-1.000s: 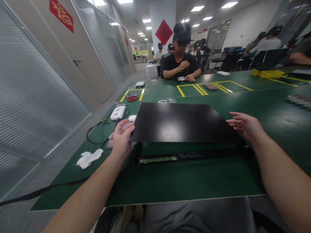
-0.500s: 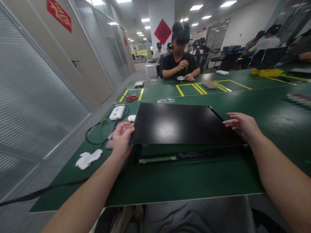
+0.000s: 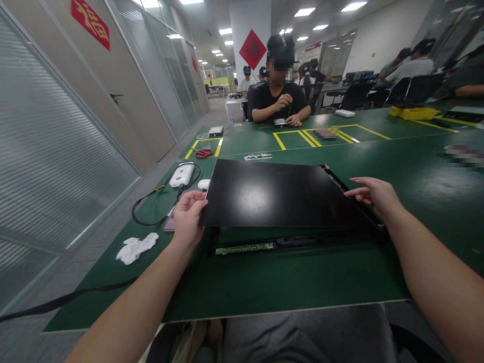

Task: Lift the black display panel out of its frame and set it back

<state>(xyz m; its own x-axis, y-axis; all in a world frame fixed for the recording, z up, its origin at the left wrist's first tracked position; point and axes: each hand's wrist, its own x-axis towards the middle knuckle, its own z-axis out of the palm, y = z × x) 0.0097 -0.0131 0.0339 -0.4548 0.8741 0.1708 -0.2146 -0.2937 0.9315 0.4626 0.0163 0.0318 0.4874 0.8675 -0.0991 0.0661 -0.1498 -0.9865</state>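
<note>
A dark glossy LCD panel (image 3: pixel 268 194) is tilted above a thin black frame (image 3: pixel 321 240). My left hand (image 3: pixel 188 214) pinches the panel's left edge between thumb and fingers. At the opposite side, my right hand (image 3: pixel 372 196) has its fingers apart, with a fingertip against or very near the panel's right edge; it does not grip it. A green circuit strip (image 3: pixel 244 248) shows along the frame's near side. Most of the frame is hidden under the panel.
On the green table (image 3: pixel 287 282), left, are a crumpled white tissue (image 3: pixel 136 248), a white device (image 3: pixel 181 175) with a black cable, and a phone (image 3: pixel 169 223) partly behind my hand. Red scissors (image 3: pixel 204 153) lie farther back. A co-worker (image 3: pixel 282 98) sits opposite, handling a small device.
The panel has shifted slightly left, baring more of the frame's right side. My right hand's fingers have spread a little along that edge. My left hand keeps its pinch.
</note>
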